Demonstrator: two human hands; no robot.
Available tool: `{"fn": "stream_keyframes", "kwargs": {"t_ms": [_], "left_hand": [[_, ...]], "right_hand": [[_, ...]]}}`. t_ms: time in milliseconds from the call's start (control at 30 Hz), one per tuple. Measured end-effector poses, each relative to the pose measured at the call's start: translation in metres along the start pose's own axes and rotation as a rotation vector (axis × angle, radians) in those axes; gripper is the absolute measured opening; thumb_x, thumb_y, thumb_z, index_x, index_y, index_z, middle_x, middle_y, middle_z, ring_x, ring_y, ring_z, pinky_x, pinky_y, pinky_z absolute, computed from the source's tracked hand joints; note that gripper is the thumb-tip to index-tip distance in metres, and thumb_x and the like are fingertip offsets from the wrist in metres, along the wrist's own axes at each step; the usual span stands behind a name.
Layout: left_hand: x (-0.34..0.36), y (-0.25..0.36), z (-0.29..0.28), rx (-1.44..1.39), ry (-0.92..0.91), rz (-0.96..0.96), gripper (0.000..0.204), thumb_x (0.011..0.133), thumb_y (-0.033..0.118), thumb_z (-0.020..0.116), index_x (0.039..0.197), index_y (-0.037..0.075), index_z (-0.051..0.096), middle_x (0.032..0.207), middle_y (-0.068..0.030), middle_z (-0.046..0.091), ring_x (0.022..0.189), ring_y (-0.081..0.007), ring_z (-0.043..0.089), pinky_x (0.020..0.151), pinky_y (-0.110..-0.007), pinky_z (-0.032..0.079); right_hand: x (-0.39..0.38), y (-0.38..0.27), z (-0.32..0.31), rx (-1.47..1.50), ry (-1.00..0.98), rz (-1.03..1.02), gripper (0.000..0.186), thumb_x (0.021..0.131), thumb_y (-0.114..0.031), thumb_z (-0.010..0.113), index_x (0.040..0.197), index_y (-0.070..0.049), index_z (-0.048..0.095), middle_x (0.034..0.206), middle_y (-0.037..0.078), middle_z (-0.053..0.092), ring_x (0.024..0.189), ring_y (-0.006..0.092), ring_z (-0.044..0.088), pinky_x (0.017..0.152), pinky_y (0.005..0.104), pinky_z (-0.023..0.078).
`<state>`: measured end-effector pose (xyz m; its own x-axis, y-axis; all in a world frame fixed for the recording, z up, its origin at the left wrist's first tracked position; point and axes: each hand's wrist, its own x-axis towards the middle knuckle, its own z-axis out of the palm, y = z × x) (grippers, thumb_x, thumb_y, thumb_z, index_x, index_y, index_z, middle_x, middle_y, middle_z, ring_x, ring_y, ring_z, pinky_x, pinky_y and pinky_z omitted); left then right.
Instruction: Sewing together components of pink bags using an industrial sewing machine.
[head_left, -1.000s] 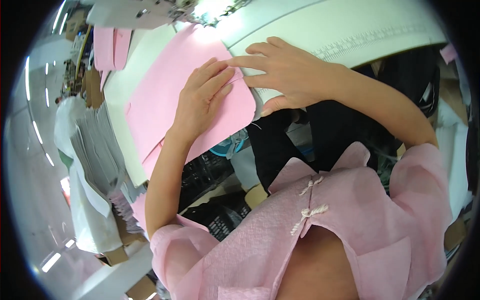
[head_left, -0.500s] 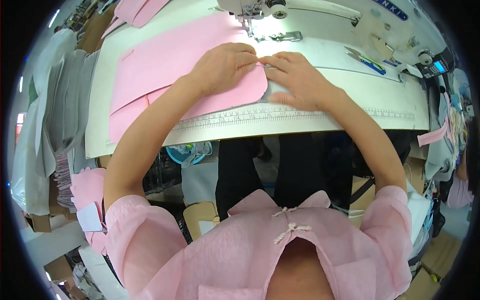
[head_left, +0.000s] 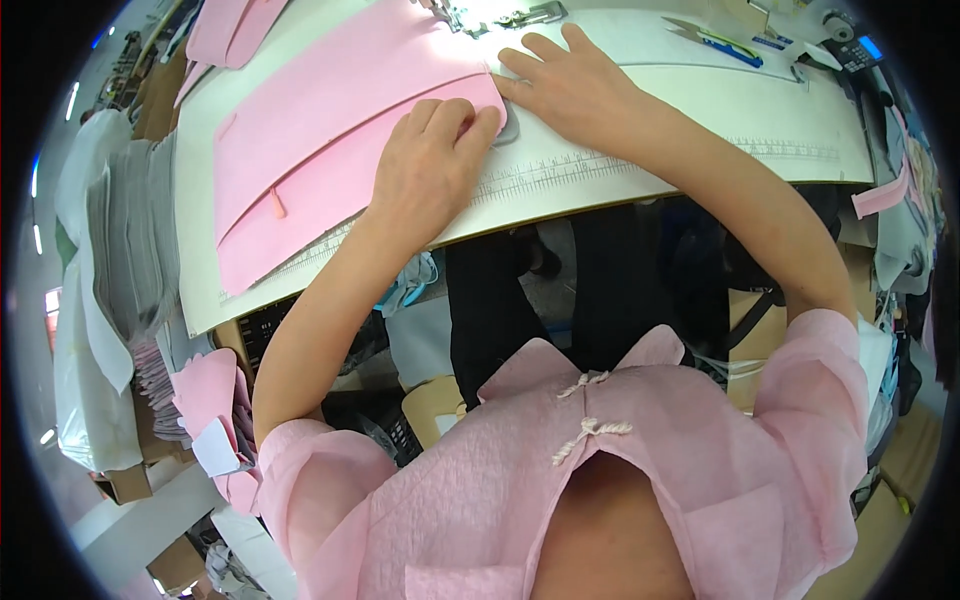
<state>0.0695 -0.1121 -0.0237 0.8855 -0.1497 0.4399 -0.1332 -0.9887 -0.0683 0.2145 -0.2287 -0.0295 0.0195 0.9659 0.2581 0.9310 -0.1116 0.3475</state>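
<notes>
A large pink fabric piece (head_left: 300, 140) with a folded strip and a small tab lies on the white sewing table (head_left: 690, 110), over a grey layer. My left hand (head_left: 425, 170) rests on its lower right part, fingers curled onto the fabric. My right hand (head_left: 565, 90) is at the piece's right edge, fingers spread, just below the lit presser foot (head_left: 450, 20) and a metal attachment (head_left: 530, 15). A printed ruler runs along the table's front edge.
Blue-handled scissors (head_left: 730, 50) and a small control panel (head_left: 860, 50) sit at the right. More pink pieces (head_left: 225, 30) lie at the back left. Grey stacked material (head_left: 135, 240) stands left of the table, with pink cut pieces (head_left: 210, 400) below. Pink strips (head_left: 880, 200) hang at right.
My view has shifted. My left hand has moved down from the piece's right corner and curled more. My right hand has moved up toward the presser foot, fingers spreading.
</notes>
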Motion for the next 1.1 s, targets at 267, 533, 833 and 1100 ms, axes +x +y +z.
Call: {"fn": "stream_keyframes", "kwargs": {"t_ms": [267, 533, 833, 1100], "left_hand": [[0.000, -0.006, 0.012, -0.029, 0.120, 0.129, 0.020, 0.062, 0.004, 0.054, 0.082, 0.000, 0.056, 0.070, -0.0056, 0.047, 0.068, -0.0184, 0.048, 0.060, -0.028, 0.043], [0.010, -0.005, 0.003, 0.018, -0.006, 0.272, 0.011, 0.060, 0.004, 0.053, 0.069, 0.000, 0.055, 0.072, -0.0064, 0.048, 0.070, -0.0186, 0.049, 0.062, -0.027, 0.044], [0.008, 0.005, -0.002, 0.059, -0.183, 0.201, 0.025, 0.065, 0.003, 0.053, 0.088, -0.004, 0.054, 0.081, -0.0091, 0.048, 0.079, -0.0209, 0.048, 0.071, -0.029, 0.044], [0.001, 0.004, -0.003, 0.026, -0.202, 0.156, 0.029, 0.064, 0.004, 0.054, 0.093, -0.002, 0.054, 0.092, -0.0091, 0.051, 0.088, -0.0224, 0.048, 0.078, -0.030, 0.042]], "right_hand": [[0.011, -0.005, -0.011, 0.017, -0.035, 0.016, 0.019, 0.073, -0.014, 0.047, 0.087, -0.006, 0.057, 0.087, 0.007, 0.053, 0.090, 0.0217, 0.049, 0.081, 0.0465, 0.034], [0.020, -0.004, -0.012, -0.012, -0.079, 0.061, 0.018, 0.074, -0.014, 0.047, 0.084, -0.006, 0.059, 0.089, 0.008, 0.053, 0.091, 0.0228, 0.049, 0.080, 0.0481, 0.034], [0.003, -0.004, 0.020, 0.402, -0.106, 0.215, 0.032, 0.082, -0.018, 0.046, 0.113, -0.009, 0.049, 0.121, 0.008, 0.043, 0.114, 0.0235, 0.037, 0.090, 0.0458, 0.031], [-0.034, -0.022, 0.004, 0.323, -0.074, 0.019, 0.059, 0.084, -0.052, 0.032, 0.130, -0.014, 0.030, 0.134, 0.005, 0.030, 0.125, 0.0266, 0.023, 0.098, 0.0510, 0.020]]}}
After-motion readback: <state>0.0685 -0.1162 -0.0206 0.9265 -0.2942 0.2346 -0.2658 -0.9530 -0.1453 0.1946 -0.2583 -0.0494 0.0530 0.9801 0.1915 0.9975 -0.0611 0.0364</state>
